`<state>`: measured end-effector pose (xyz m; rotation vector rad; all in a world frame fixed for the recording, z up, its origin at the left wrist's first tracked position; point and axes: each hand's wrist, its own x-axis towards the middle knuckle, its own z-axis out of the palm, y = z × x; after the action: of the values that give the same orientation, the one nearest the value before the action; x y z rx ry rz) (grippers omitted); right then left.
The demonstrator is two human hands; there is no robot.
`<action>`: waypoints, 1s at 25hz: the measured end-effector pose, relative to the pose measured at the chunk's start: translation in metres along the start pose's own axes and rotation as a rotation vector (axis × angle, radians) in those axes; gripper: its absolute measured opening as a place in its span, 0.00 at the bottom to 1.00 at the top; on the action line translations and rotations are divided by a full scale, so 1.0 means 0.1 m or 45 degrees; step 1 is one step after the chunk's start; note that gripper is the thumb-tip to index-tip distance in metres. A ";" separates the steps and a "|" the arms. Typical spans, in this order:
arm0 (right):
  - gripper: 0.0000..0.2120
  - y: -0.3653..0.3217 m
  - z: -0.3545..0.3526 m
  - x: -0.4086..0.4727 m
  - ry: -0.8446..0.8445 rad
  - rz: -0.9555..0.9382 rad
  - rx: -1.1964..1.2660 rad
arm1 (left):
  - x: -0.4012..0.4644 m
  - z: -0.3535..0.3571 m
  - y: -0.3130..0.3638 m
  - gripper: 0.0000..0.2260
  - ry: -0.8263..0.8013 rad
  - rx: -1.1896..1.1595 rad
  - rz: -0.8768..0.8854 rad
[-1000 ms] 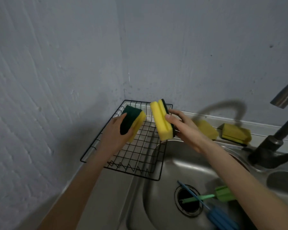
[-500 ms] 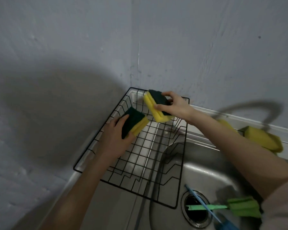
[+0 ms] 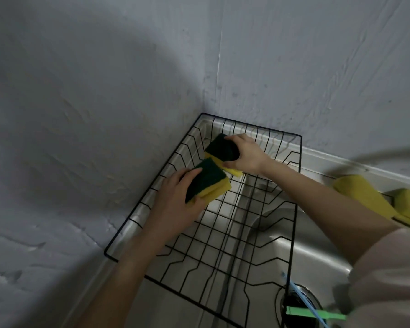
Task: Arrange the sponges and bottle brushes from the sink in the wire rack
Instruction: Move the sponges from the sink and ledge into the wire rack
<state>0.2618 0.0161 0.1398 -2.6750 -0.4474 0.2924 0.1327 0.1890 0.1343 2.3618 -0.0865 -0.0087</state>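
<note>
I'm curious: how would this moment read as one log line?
left hand: holds sponge | right hand: holds second sponge | both over wire rack

Two bare forearms, left hand (image 3: 173, 209) and right hand (image 3: 245, 156) without gloves or rings, pale pinkish short sleeve (image 3: 388, 268) nearest the sink drain (image 3: 298, 311)
</note>
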 end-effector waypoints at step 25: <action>0.25 -0.10 0.01 -0.02 0.187 -0.175 0.228 | 0.13 -0.01 -0.06 0.33 -0.082 0.020 0.053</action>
<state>0.2572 0.0245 0.1435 -2.4572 -0.5293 0.0894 0.1466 0.1934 0.1310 2.3753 -0.1675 -0.0638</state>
